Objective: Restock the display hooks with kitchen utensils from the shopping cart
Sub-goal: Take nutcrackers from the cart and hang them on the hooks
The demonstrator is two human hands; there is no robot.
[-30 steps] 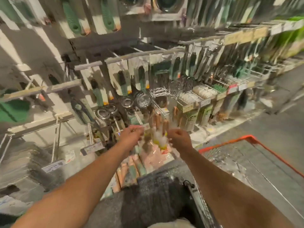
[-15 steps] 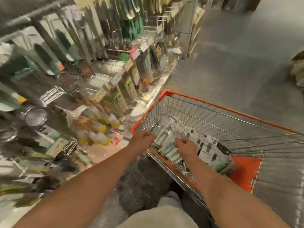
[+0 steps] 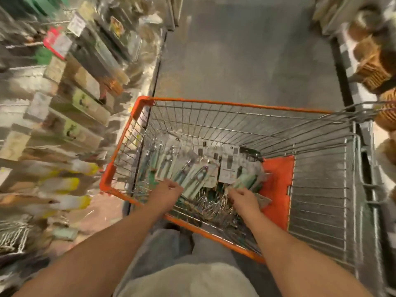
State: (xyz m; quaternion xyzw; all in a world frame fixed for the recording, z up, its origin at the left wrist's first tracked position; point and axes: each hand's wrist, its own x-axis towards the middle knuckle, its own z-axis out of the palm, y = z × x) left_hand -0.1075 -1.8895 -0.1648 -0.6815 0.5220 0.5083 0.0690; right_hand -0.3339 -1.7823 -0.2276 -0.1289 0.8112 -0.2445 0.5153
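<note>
Both hands reaching into cart for next utensil packs; pickup step of restock.

Shopping cart, orange rim, stands in aisle just right of display hooks (blurred). Carded utensil packs piled along cart's near-left corner, whisks under them. Left hand fingers curled on a pack's lower edge; right hand pinching a green-handled pack. Grip firmness unclear from blur. Next likely: lift packs out, find hang hole, thread onto matching hook.

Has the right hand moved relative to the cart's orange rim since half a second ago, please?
Yes. The right hand has reached further right along the shopping cart, towards its orange flap, and now grips a carded utensil pack.
</note>
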